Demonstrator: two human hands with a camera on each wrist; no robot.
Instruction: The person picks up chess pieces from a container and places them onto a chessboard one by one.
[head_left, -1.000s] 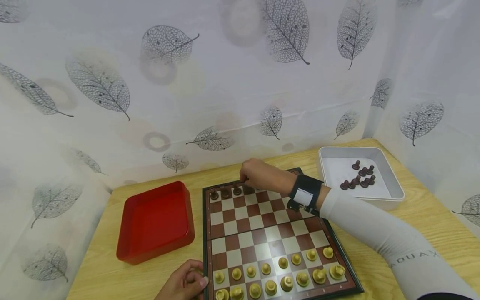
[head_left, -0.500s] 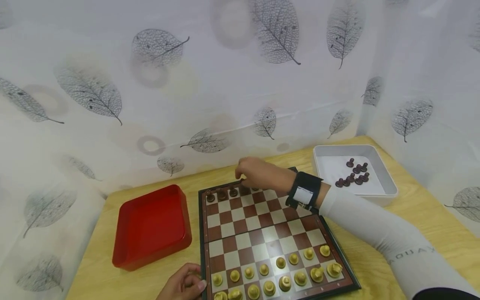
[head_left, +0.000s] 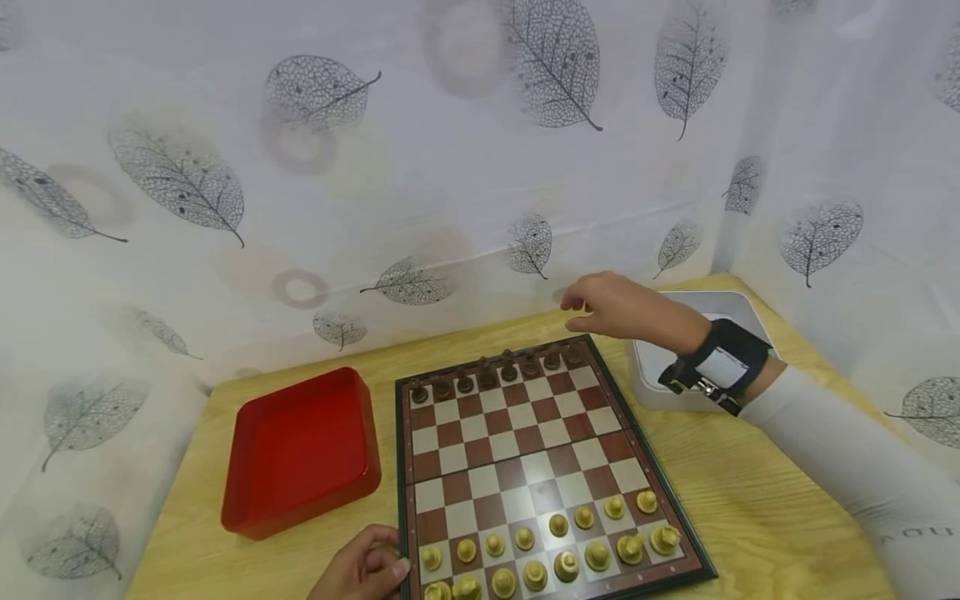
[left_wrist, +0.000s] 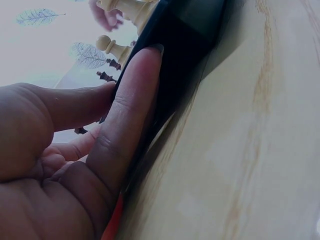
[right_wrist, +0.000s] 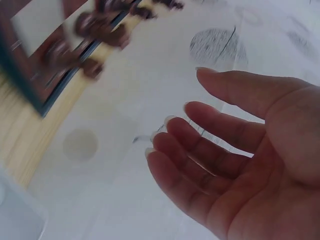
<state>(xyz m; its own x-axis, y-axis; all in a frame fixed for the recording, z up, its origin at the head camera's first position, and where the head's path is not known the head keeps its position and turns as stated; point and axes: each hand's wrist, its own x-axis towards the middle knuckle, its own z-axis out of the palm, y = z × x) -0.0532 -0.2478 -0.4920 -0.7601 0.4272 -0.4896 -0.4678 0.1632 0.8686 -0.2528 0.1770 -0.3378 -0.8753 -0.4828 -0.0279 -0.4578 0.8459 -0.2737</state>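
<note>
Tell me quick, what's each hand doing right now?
Left hand: open, fingers resting against the chessboard edge.
Right hand: open, empty, raised past the board's far corner.

White sleeve [head_left: 847,454]; black wrist strap [head_left: 718,366], white panel.

Chessboard [head_left: 525,450] lies between left tray [head_left: 300,450] and right bin [head_left: 645,379].
</note>
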